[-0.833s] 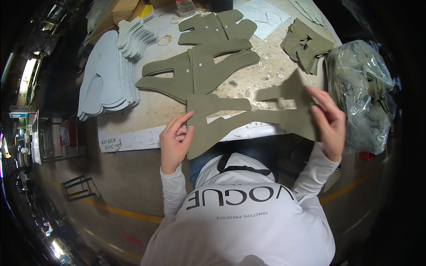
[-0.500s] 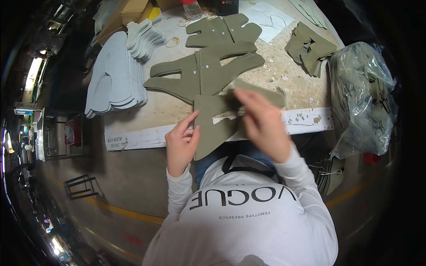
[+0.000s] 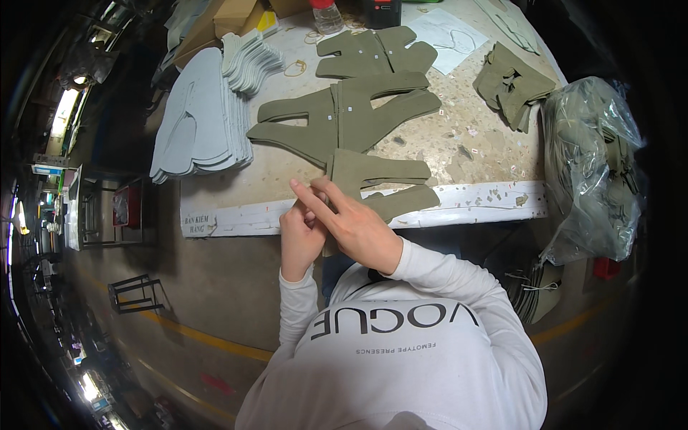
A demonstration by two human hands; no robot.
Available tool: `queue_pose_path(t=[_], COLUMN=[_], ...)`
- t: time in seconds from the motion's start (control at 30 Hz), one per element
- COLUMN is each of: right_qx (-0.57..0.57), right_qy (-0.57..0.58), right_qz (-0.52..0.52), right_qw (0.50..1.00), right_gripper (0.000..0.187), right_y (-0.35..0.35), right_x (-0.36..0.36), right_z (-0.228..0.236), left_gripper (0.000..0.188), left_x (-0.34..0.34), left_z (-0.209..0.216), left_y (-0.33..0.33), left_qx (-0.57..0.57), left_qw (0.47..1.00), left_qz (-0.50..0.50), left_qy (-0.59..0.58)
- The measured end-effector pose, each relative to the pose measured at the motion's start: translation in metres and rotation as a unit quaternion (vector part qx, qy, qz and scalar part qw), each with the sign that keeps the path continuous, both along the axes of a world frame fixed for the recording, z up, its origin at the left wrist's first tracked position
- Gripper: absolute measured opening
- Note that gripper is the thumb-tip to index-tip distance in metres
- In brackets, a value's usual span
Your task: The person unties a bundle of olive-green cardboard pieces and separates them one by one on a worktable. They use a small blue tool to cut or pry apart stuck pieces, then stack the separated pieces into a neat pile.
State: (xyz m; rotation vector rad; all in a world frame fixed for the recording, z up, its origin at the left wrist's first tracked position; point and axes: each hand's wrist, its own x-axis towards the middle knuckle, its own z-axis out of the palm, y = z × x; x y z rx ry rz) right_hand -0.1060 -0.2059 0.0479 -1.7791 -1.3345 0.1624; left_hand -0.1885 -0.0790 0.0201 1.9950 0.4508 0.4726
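Observation:
An olive-green cut fabric piece (image 3: pixel 383 172) with a slit lies at the table's front edge, part of it hanging over. My right hand (image 3: pixel 362 233) reaches across it and over my left fingers, its index and middle fingers stretched out and a little apart. Under them, my left hand (image 3: pixel 299 240) has its fingers curled beside the piece's left edge; anything pinched there is hidden. Just beyond are more olive pieces (image 3: pixel 383 115), laid in two fanned halves with small white stickers. Farther back is a similar olive set (image 3: pixel 373 54).
A tall stack of pale grey pieces (image 3: pixel 193 122) stands at left, near cardboard boxes (image 3: pixel 215 32) and a bottle (image 3: pixel 327 18). At right are a bundled olive stack (image 3: pixel 512 86) and a clear plastic bag (image 3: pixel 591 165). A white paper sheet (image 3: pixel 448 39) lies at the back.
My right hand has moved left from the piece's right part to my left hand, and the flap it was lifting now lies flat. My left fingers have curled in. The view has shifted slightly.

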Motion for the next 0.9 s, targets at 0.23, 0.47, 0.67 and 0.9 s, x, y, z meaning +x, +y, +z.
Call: queue_pose_path(t=[0.23, 0.47, 0.67, 0.9], right_qx=[0.005, 0.078, 0.135, 0.116], right_qy=[0.076, 0.132, 0.093, 0.138], right_qz=[0.028, -0.166, -0.252, -0.250], right_qw=[0.997, 0.974, 0.954, 0.951], right_gripper=[0.078, 0.047, 0.035, 0.031], right_y=[-0.004, -0.044, -0.056, -0.065], right_x=[0.003, 0.059, 0.093, 0.090], right_z=[0.000, -0.002, -0.027, -0.035], left_gripper=[0.044, 0.032, 0.036, 0.040], left_x=[0.005, 0.007, 0.029, 0.037], left_z=[0.006, 0.038, 0.103, 0.182], left_y=[-0.009, -0.007, 0.021, 0.101], left_qx=[-0.088, 0.006, 0.237, 0.220], left_qw=[0.992, 0.998, 0.956, 0.963], left_qz=[0.027, -0.056, -0.174, -0.157], left_qy=[-0.083, 0.038, -0.020, -0.010])
